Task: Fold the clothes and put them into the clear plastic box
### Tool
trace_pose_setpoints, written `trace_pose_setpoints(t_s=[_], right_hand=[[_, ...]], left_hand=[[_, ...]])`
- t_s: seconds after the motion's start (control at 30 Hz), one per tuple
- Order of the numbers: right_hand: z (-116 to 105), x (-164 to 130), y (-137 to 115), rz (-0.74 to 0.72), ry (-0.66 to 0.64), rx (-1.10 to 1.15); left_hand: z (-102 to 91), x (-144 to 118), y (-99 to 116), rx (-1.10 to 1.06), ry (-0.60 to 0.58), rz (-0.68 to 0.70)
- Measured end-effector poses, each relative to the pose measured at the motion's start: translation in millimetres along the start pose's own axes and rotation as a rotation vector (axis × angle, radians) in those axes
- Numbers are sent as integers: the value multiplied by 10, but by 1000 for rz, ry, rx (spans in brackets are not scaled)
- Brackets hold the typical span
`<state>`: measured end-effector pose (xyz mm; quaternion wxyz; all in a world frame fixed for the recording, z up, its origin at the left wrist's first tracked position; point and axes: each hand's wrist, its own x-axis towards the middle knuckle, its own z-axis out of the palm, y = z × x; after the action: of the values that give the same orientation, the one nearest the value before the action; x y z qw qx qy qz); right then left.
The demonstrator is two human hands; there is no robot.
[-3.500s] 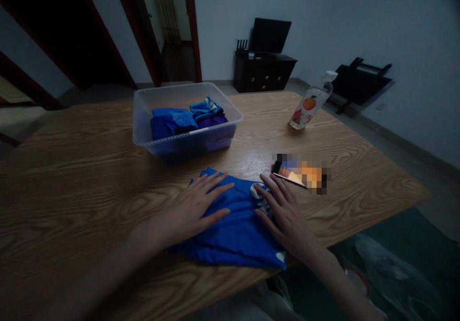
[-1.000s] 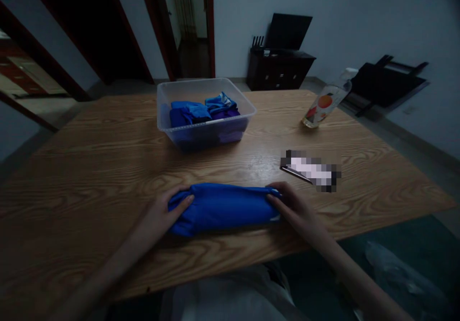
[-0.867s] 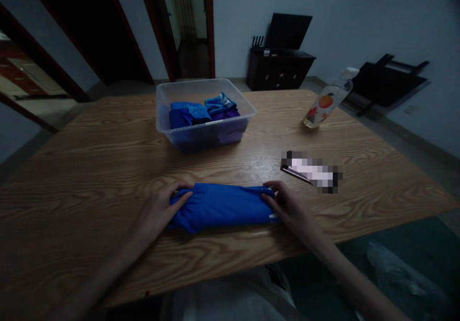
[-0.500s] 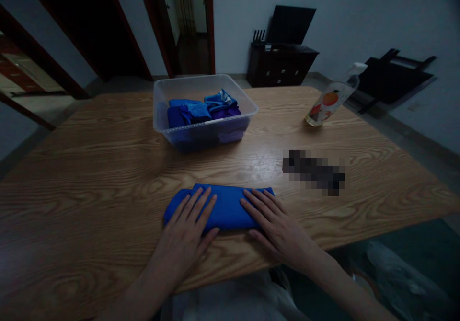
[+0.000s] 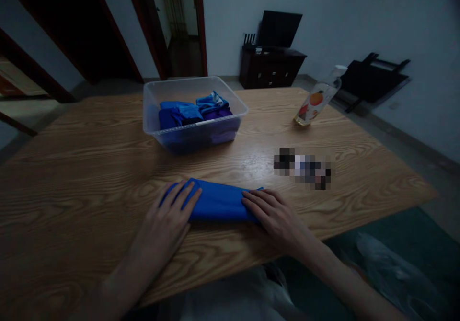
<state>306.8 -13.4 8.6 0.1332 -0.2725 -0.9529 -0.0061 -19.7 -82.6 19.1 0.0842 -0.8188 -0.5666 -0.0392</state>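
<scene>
A folded bright blue cloth (image 5: 223,201) lies as a flat, long bundle near the front of the wooden table. Its exact kind cannot be made out. My left hand (image 5: 168,215) is curled over the bundle's left end, fingers on top and thumb low at the front edge. At the right end, my right hand (image 5: 276,215) holds it the same way, its thumb mostly hidden. Beyond the bundle stands a clear plastic bin (image 5: 196,131) with several folded blue and purple cloths (image 5: 183,112) inside.
A spray bottle (image 5: 316,103) with a fruit label stands at the back right of the wooden table (image 5: 89,167). Nearer me lies a pixelated, unreadable object (image 5: 304,167). A dark cabinet (image 5: 271,67) with a screen stands by the wall.
My hands lay flat on the cloth before; now their fingers curl round its two ends, with the left thumb drawn in. The view has shifted slightly right.
</scene>
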Motion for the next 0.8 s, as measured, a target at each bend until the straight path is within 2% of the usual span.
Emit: trace_pose_setpoints(t_s=[0.13,0.3,0.37,0.47,0.63,0.7,0.8], right_hand=[[-76,-17,-160,-13,21,6],[-140,-85,-423,-25,-19,70],[-143,-96,-484,-46,-31,127],[-117,-92,-491,-44,-43,212],[-36,-102,-424,11,-69,281],[-17,-115,-415,11,-72,302],[-9,-122,-423,-5,-54,328]], left_hand=[[1,159,-25,17,-37,-71],[51,298,-153,-57,-90,-172],[43,377,-231,-109,-71,-127],[54,495,-372,-186,21,-24],[219,489,-638,-232,158,123],[296,423,-724,-266,170,123],[344,350,-774,-412,157,22]])
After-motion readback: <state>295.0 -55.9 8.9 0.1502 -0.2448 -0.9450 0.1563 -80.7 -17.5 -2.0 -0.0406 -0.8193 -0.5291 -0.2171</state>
